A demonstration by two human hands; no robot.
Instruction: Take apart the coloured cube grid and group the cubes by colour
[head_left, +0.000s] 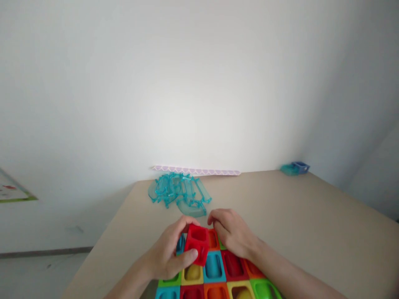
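Note:
My left hand [171, 253] grips a red cube block [198, 241] with hollowed sides, thumb on its near face and fingers behind it. The cube is tilted over a grid of colourful hollow blocks [213, 265] in blue, yellow, red, orange and green, lying at the table's front edge. My right hand [229, 230] is closed at the far edge of this grid, over a green block [222, 245] and beside an orange block [213, 239]. Its curled fingertips are partly hidden, so what they hold cannot be made out. Balls seem to lie inside some hollows.
Translucent teal track pieces [179, 191] lie in a pile beyond my hands. A purple patterned strip [196, 170] runs along the wall behind them. At the table's far right corner sit a dark blue box-like piece [301, 167] and a teal piece [289, 169].

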